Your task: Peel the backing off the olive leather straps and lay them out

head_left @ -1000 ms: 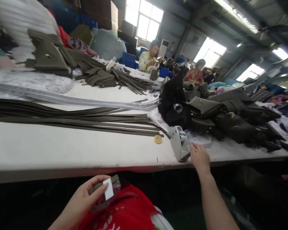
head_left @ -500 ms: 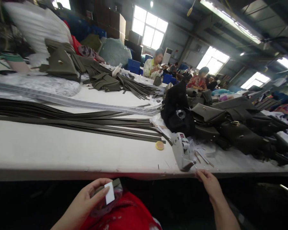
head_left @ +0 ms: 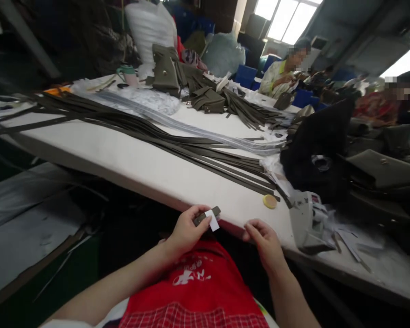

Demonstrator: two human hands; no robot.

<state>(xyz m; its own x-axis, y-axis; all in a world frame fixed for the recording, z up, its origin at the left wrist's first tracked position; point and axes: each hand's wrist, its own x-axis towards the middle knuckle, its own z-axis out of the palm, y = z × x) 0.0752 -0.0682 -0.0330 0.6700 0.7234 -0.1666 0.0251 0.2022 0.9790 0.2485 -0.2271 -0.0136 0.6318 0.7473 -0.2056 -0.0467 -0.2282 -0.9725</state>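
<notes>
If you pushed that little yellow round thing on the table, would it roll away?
Probably not. The yellow disc lies flat on the white table, so it would likely slide. It looks thin and light. Tipped onto its edge, it might roll.

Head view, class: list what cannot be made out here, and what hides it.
- Small dark piece in left hand: mostly covered by fingers and white tab.
- Right hand: anything pinched is too small to see.
- Co-workers' faces: blurred.
- Grey device: motion-smeared, markings unreadable.
</notes>
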